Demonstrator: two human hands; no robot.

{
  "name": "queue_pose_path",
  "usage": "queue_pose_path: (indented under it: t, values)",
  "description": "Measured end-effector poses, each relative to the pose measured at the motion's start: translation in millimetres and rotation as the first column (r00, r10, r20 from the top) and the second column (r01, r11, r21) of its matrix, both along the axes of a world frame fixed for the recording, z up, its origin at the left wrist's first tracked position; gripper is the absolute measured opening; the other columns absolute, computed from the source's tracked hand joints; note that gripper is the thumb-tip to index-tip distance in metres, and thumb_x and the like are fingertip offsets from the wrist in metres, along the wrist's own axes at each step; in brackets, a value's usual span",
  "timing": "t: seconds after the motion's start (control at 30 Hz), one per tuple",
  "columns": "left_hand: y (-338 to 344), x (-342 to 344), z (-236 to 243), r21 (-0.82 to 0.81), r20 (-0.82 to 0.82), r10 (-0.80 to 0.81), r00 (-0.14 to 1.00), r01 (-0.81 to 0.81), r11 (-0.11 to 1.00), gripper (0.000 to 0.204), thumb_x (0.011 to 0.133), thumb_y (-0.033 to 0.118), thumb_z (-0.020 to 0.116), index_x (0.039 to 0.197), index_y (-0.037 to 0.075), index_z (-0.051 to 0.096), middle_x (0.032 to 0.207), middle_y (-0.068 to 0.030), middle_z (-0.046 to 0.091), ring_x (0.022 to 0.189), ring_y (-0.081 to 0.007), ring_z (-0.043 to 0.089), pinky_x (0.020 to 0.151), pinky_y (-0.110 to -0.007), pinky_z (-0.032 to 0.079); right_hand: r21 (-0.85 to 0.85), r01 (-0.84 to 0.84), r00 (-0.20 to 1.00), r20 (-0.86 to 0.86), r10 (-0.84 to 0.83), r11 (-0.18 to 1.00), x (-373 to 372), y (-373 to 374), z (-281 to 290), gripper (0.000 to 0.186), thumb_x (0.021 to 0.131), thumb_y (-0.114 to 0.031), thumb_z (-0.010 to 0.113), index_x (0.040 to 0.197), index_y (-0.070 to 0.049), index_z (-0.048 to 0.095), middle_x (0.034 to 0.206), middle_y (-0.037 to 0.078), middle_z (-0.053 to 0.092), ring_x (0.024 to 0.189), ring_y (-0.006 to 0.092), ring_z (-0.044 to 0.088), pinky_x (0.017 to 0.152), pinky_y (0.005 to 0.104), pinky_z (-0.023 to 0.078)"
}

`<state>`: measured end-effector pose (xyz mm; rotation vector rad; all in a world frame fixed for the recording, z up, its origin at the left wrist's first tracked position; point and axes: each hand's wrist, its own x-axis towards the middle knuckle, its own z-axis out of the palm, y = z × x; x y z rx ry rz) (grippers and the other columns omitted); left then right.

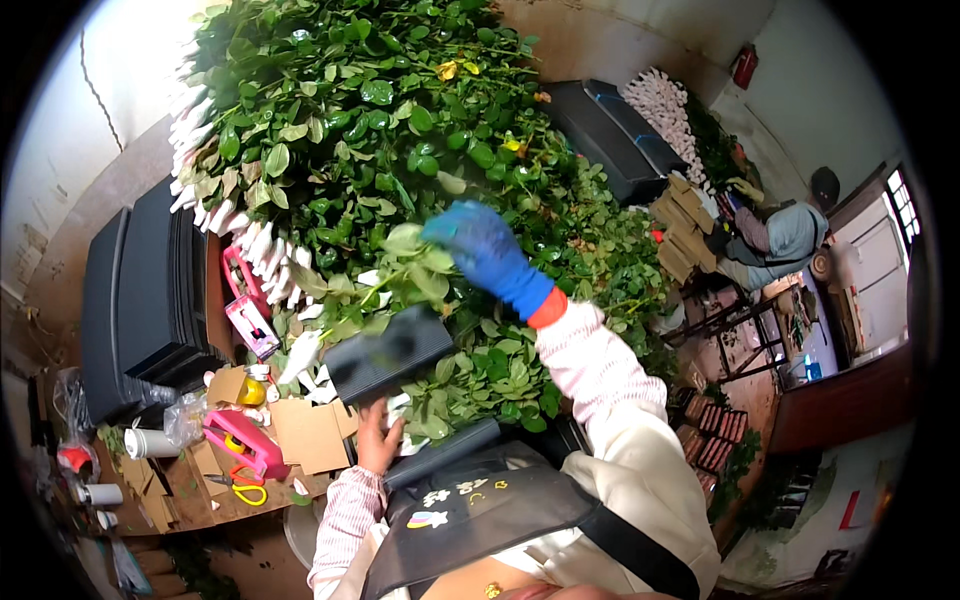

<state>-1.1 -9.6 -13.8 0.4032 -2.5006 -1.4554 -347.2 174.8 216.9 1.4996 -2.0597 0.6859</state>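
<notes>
My left hand is bare and sits at the lower edge of a black corrugated sheet, its fingers closed on that edge, with the fingertips partly hidden. A blue glove covers my right hand, which is blurred above the heap of leafy stems. Blurred leaves lie right by its fingertips; whether it grips them I cannot tell. To the left of the sheet is a white-wrapped stem end. Another black corrugated piece lies in front of my apron.
At the left are a stack of black sheets, a pink tape dispenser, scissors, cardboard pieces and a white cup. A person works at the far right, beside brown cardboard and black sheets.
</notes>
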Motion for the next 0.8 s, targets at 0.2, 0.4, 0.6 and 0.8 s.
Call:
queue_pose_path:
  t: [0.2,0.4,0.6,0.8]
  values:
    - [-1,7,-22,-0.162,-0.007,0.040,0.999,-0.041,0.986,0.063,0.088,0.025,0.082,0.142,0.005,0.057,0.113,-0.0218,0.064,0.106,-0.0381,0.066,0.092,-0.046,0.054,0.170,-0.065,0.996,0.064,0.055,0.983,89,46,44,0.053,0.076,0.000,0.072,0.123,-0.025,0.074,0.110,0.004,0.073,0.108,0.0276,0.067,0.098,0.0461,0.053]
    - [9,-1,3,0.056,0.031,0.011,0.999,-0.013,0.998,0.059,0.087,0.014,0.081,0.140,0.003,0.055,0.122,-0.0254,0.059,0.113,-0.0423,0.060,0.095,-0.048,0.052,0.354,0.066,0.995,0.051,-0.090,0.933,32,135,-43,0.052,0.076,0.003,0.069,0.122,-0.021,0.073,0.111,0.004,0.071,0.107,0.0304,0.066,0.105,0.0485,0.050]
    - [2,-4,11,-0.087,0.043,-0.062,0.997,0.066,0.994,0.057,0.090,0.014,0.079,0.140,0.002,0.054,0.119,-0.0253,0.060,0.108,-0.0409,0.065,0.092,-0.047,0.055,0.153,-0.107,0.994,0.032,0.103,0.982,49,63,-3,0.056,0.075,0.004,0.068,0.125,-0.021,0.071,0.126,0.005,0.070,0.121,0.0284,0.064,0.111,0.0504,0.048]
    - [7,-9,9,0.001,0.018,-0.014,1.000,0.014,1.000,0.057,0.088,0.011,0.080,0.140,0.001,0.057,0.117,-0.0223,0.061,0.108,-0.0385,0.065,0.094,-0.043,0.055,0.111,0.210,0.962,-0.198,-0.186,0.971,-42,34,6,0.041,0.081,-0.002,0.068,0.117,-0.020,0.073,0.108,0.007,0.071,0.107,0.0293,0.066,0.100,0.0450,0.050]
